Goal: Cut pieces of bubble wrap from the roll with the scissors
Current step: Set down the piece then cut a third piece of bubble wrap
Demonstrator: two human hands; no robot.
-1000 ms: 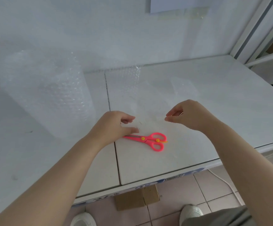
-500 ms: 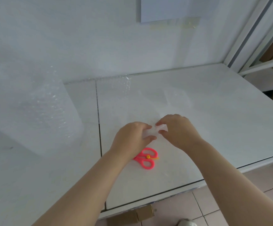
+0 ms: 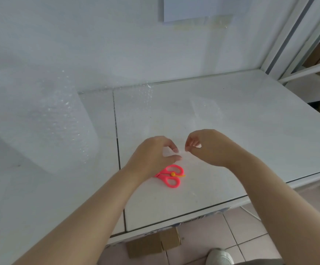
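Observation:
A big roll of clear bubble wrap (image 3: 46, 121) lies at the left of the white table (image 3: 250, 131), its loose sheet (image 3: 149, 111) spread to the right across the table. My left hand (image 3: 153, 155) and my right hand (image 3: 206, 148) hover close together above the sheet's near edge, each pinching it between thumb and fingers. The sheet is nearly transparent, so the grip is hard to make out. Pink scissors (image 3: 171, 175) with a yellow pivot lie on the table just below my left hand, their blades hidden under my wrist.
A smaller loose piece of bubble wrap (image 3: 206, 109) rests on the table behind my hands. A seam (image 3: 117, 142) splits the tabletop. A cardboard box (image 3: 153, 243) stands on the tiled floor under the front edge. Metal shelving (image 3: 308, 60) with boxes rises at the right.
My hands first came together over the sheet's near edge above the scissors, and have now drawn slightly apart again. The camera view has tilted up a little.

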